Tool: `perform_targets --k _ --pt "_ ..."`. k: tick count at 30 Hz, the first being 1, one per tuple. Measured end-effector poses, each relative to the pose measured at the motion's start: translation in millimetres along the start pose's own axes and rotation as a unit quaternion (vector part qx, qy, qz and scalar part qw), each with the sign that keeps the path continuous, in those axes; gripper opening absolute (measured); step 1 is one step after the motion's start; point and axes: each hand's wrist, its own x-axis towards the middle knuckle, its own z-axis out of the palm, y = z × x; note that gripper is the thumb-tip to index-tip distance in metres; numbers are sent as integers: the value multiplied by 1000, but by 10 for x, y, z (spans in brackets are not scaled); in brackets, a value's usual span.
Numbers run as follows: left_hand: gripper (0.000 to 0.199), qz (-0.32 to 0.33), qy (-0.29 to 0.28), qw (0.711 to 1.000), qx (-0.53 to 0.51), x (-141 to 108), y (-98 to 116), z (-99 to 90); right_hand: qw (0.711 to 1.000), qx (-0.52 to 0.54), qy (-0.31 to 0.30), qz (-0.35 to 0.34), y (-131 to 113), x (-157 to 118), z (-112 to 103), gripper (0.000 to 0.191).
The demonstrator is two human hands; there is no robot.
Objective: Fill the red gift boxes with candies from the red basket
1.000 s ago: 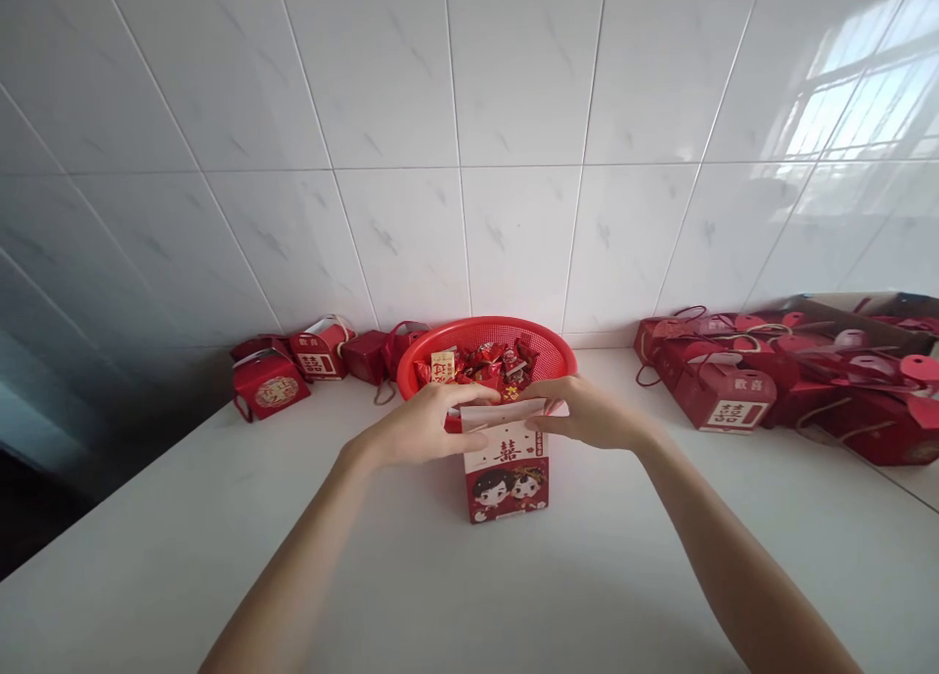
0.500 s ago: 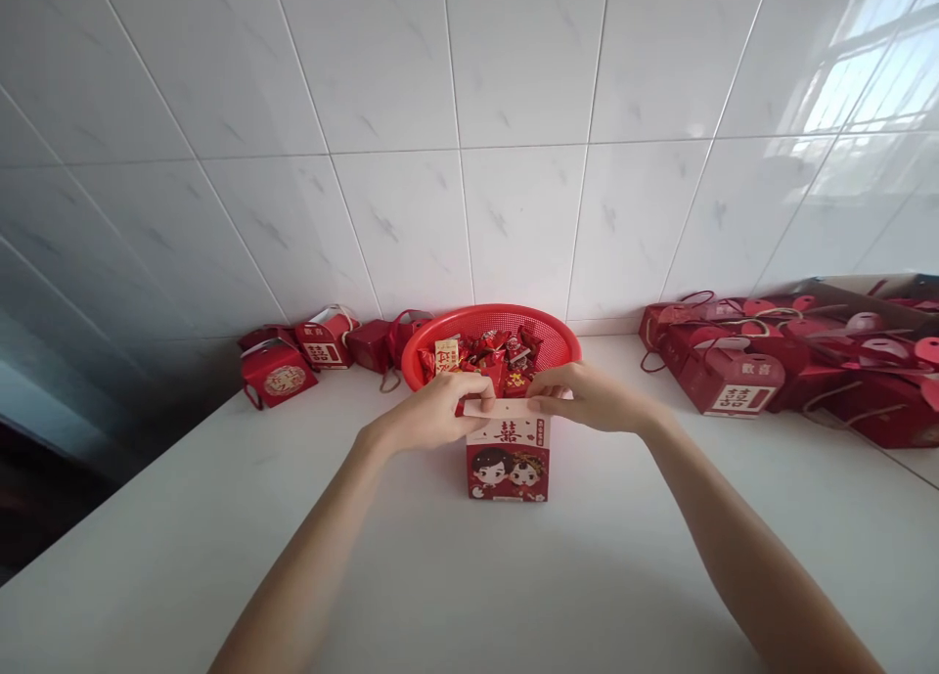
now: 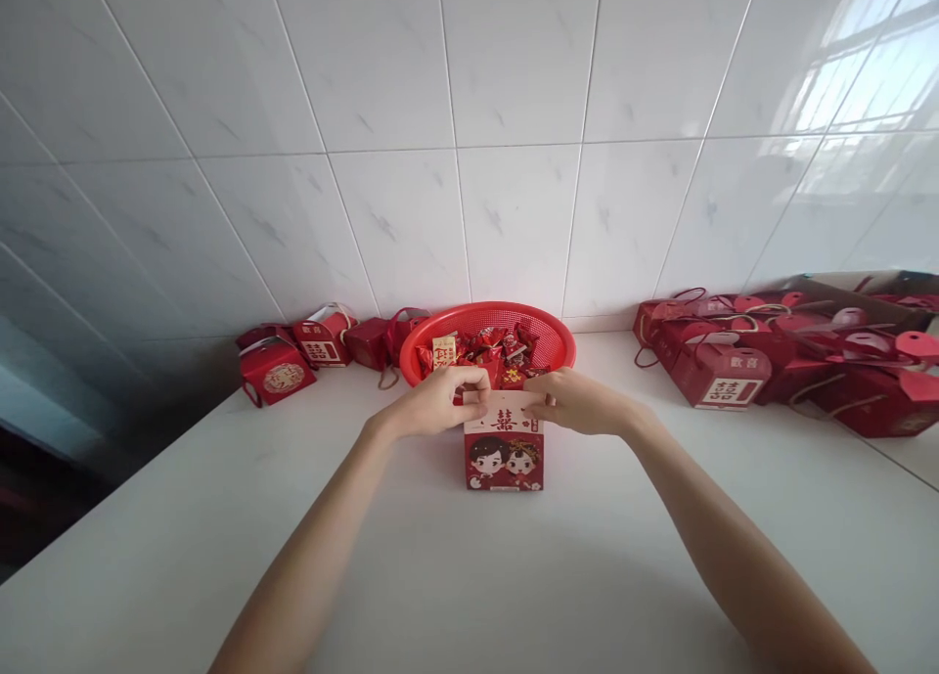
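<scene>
A red and white candy box (image 3: 505, 461) with two cartoon faces on its front stands upright on the white table, close before me. My left hand (image 3: 451, 400) pinches the left side of the pale top flap. At the flap's right side, my right hand (image 3: 568, 400) grips with fingers closed. Right behind the box is a red plastic basket (image 3: 539, 314) holding several wrapped candies (image 3: 506, 351); the box and my hands hide part of its front rim.
Several red gift boxes (image 3: 275, 369) with cord handles stand by the wall at left. A larger heap of red boxes (image 3: 723, 366) lies at right, beside an open carton (image 3: 843, 292). White tiles rise behind the table, whose left edge (image 3: 124, 483) slants away.
The top flap has tipped back, showing more of its printed face, and both hands stay on it. The whole view has shifted slightly.
</scene>
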Motion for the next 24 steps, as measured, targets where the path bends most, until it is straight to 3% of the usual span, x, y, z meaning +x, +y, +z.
perform_targets --k 4,7,12,18,21,24 --pt "15 16 -12 998 -62 12 -109 -10 1000 8 -5 0 -8 -15 -2 26" --pt "25 18 17 997 -73 -2 -182 24 1000 22 -15 -14 3 -28 -33 25" --pt "26 73 137 988 10 -84 -269 260 996 65 -4 -58 96 3 -53 29" --pt "24 147 312 934 96 -101 -370 586 981 177 52 -66 195 13 133 26" --pt "21 155 337 922 106 -99 -379 605 960 252 103 -56 233 -95 294 33" --pt "23 162 323 929 80 -124 -372 556 940 307 146 -24 331 -354 317 43"
